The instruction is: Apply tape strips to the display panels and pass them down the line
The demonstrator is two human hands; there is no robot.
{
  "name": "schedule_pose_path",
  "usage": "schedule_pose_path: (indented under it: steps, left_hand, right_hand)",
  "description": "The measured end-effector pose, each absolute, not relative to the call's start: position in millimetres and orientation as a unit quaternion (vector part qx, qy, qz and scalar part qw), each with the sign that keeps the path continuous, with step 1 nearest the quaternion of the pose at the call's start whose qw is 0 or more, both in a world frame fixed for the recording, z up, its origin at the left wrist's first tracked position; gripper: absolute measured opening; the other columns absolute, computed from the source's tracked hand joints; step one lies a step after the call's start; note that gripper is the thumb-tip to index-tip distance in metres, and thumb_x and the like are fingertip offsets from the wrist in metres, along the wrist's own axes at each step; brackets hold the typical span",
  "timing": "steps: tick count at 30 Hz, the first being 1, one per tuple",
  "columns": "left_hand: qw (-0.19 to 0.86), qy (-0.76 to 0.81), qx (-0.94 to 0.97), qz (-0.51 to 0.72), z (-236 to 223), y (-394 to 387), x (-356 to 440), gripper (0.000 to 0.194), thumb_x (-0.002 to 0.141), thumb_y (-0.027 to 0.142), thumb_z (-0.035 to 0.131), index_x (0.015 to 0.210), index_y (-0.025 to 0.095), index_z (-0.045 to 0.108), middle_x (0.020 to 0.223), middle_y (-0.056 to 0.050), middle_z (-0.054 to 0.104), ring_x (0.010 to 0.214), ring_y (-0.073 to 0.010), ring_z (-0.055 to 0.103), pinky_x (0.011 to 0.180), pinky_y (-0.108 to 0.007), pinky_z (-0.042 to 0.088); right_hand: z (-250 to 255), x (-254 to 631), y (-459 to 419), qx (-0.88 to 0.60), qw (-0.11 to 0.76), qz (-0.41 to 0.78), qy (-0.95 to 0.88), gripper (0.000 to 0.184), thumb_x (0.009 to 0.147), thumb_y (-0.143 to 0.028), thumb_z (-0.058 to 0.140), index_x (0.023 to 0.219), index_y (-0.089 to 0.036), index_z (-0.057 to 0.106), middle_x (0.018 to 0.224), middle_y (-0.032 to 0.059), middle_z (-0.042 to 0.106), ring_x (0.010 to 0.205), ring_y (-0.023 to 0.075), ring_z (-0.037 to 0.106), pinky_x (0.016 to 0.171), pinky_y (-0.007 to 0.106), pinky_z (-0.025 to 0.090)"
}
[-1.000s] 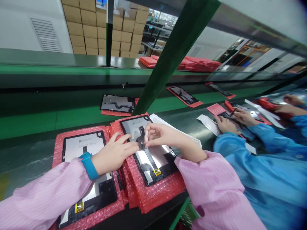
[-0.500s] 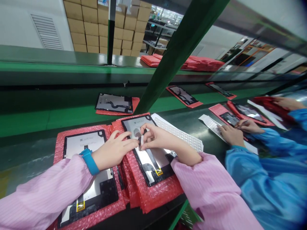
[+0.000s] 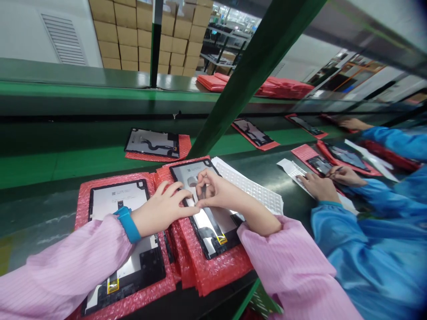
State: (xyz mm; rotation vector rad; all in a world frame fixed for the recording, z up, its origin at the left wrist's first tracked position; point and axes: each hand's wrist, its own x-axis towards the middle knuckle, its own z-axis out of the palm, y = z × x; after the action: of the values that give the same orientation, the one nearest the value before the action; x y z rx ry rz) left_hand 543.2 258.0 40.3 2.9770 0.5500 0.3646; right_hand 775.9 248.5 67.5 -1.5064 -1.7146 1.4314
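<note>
A tablet screen (image 3: 210, 240) lies back side up on a stack of red bubble-wrap bags (image 3: 220, 273). A flex cable (image 3: 213, 224) with yellow tape at its lower end runs along it. My right hand (image 3: 215, 190) is over the screen's middle, fingers curled and thumb tip near the index finger; what it pinches is mostly hidden. My left hand (image 3: 167, 206) reaches in from the left with fingers spread and thumb out, at the screen's left edge, its thumb tip close to my right thumb. Under my left forearm is a second tablet screen (image 3: 143, 262) on red bubble wrap.
White sheets (image 3: 253, 184) lie right of the stack. A slanted green post (image 3: 247, 80) stands in front. Beyond it, more screens on red bags lie on the green belt (image 3: 83, 151). At right, a co-worker's hands (image 3: 320, 186) work beside a white strip.
My left thumb has moved right, close to my right hand. The white piece at my right fingertips no longer shows clearly. The screen on the belt has shifted left; another person's arm reaches in at far right.
</note>
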Motion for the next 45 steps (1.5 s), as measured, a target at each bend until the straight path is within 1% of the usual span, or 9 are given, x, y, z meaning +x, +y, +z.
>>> schedule_pose_path:
  steps: [7,16,20,26,32,35,39,42,45]
  left_hand:
    - [0.109,0.238,0.937,0.230,46,257,506,0.056,0.080,-0.006,0.039,0.121,0.024,0.060,0.126,-0.013,0.052,0.124,-0.0308,0.040,0.103,-0.057,0.040]
    - [0.112,0.325,0.894,0.289,75,215,411,0.049,0.085,-0.003,0.036,0.120,0.027,0.051,0.128,-0.009,0.047,0.125,-0.0276,0.042,0.104,-0.052,0.041]
    - [0.093,0.387,0.871,0.288,79,192,363,0.047,0.085,0.003,0.040,0.122,0.030,0.051,0.128,-0.008,0.049,0.125,-0.0294,0.044,0.104,-0.051,0.042]
    - [0.064,0.449,0.835,0.310,71,165,305,0.045,0.082,0.008,0.041,0.120,0.030,0.053,0.126,-0.008,0.051,0.123,-0.0306,0.047,0.100,-0.052,0.044]
    - [0.066,0.464,0.830,0.303,70,133,271,0.044,0.085,0.006,0.040,0.121,0.027,0.052,0.128,-0.008,0.049,0.126,-0.0281,0.046,0.105,-0.051,0.042]
    - [0.088,0.464,0.828,0.303,65,114,254,0.042,0.088,0.007,0.041,0.123,0.027,0.052,0.130,-0.008,0.052,0.127,-0.0260,0.047,0.106,-0.048,0.043]
    - [0.150,0.471,0.819,0.292,54,93,232,0.035,0.090,0.011,0.042,0.118,0.027,0.058,0.125,-0.007,0.061,0.122,-0.0231,0.056,0.103,-0.042,0.048]
    - [0.239,0.481,0.794,0.287,40,84,225,0.032,0.092,0.015,0.042,0.117,0.025,0.060,0.121,-0.007,0.067,0.115,-0.0222,0.063,0.102,-0.038,0.051]
    - [0.370,0.486,0.740,0.281,22,82,230,0.029,0.092,0.023,0.045,0.116,0.025,0.062,0.119,-0.008,0.069,0.112,-0.0239,0.065,0.102,-0.040,0.050]
  right_hand:
    - [68,767,251,-0.601,0.241,0.417,-0.638,0.060,0.063,-0.044,0.082,0.097,-0.027,0.035,0.088,-0.0067,0.046,0.048,0.0052,0.039,0.046,0.023,0.032]
    - [56,753,252,-0.704,0.208,0.210,-0.646,0.049,0.074,-0.055,0.069,0.101,-0.027,0.039,0.092,0.0003,0.051,0.072,0.0199,0.054,0.068,0.034,0.042]
    - [53,764,248,-0.677,0.241,0.209,-0.663,0.063,0.063,-0.055,0.079,0.104,-0.026,0.040,0.097,0.0020,0.047,0.072,0.0187,0.052,0.068,0.036,0.046]
    - [56,781,232,-0.630,0.222,0.267,-0.694,0.079,0.054,-0.056,0.086,0.113,-0.025,0.043,0.101,0.0001,0.037,0.052,0.0064,0.038,0.056,0.033,0.049]
    - [59,780,228,-0.653,0.199,0.233,-0.692,0.077,0.054,-0.052,0.087,0.115,-0.024,0.047,0.106,0.0035,0.040,0.057,0.0103,0.046,0.070,0.042,0.055]
    - [66,763,219,-0.655,0.239,0.160,-0.699,0.067,0.060,-0.054,0.083,0.110,-0.023,0.050,0.104,0.0066,0.047,0.068,0.0184,0.054,0.081,0.046,0.053]
    - [71,699,168,-0.598,0.301,0.065,-0.740,0.032,0.089,-0.052,0.059,0.106,-0.025,0.054,0.090,0.0077,0.057,0.083,0.0264,0.059,0.084,0.045,0.050]
    - [58,640,120,-0.480,0.220,0.102,-0.843,0.015,0.097,-0.040,0.053,0.096,-0.027,0.059,0.090,0.0074,0.067,0.087,0.0263,0.064,0.079,0.041,0.049]
    - [34,602,90,-0.421,0.149,0.067,-0.892,0.013,0.100,-0.030,0.052,0.099,-0.026,0.063,0.098,0.0059,0.072,0.088,0.0236,0.066,0.077,0.039,0.048]
